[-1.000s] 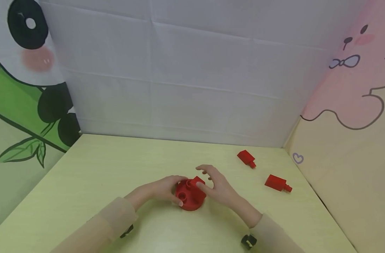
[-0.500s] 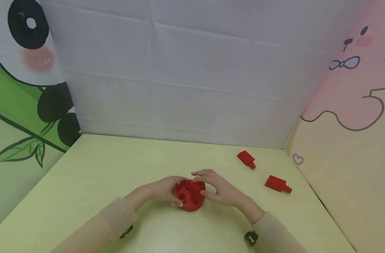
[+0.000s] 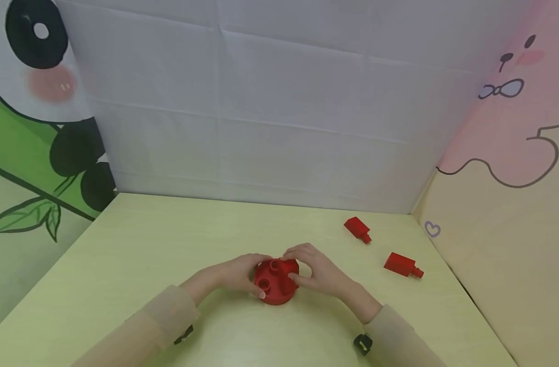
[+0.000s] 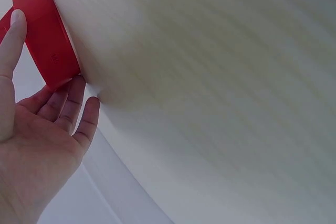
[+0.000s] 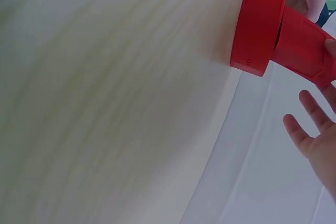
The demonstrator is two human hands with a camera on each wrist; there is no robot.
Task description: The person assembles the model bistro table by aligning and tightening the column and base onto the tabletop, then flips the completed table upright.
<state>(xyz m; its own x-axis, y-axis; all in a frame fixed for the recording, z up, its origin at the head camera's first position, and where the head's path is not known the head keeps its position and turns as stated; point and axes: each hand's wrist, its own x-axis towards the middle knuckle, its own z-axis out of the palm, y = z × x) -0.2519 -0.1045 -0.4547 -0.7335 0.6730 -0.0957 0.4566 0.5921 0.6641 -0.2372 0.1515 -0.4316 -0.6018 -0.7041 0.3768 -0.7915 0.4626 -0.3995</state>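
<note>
A round red base (image 3: 274,298) with raised ring-shaped sockets on top sits on the table. My left hand (image 3: 237,273) holds it from the left side, thumb at the near edge and fingers round the far edge. The base's smooth side wall (image 4: 50,40) shows in the left wrist view. On its right part stands a red block (image 5: 302,43), leaning outward from the base. My right hand (image 3: 319,271) pinches this block near its top between thumb and fingers; the other fingers are spread apart. The block's lower end is hidden.
Two similar red blocks with stepped pegs lie to the right, one farther back (image 3: 357,228) and one nearer the right side (image 3: 400,264). A pale yellow table (image 3: 178,229) meets a white cloth backdrop (image 3: 279,127) and printed side panels.
My right hand's raised fingers have come down onto the red block, and thumb and fingers now pinch it. The left hand and the base stay almost where they were.
</note>
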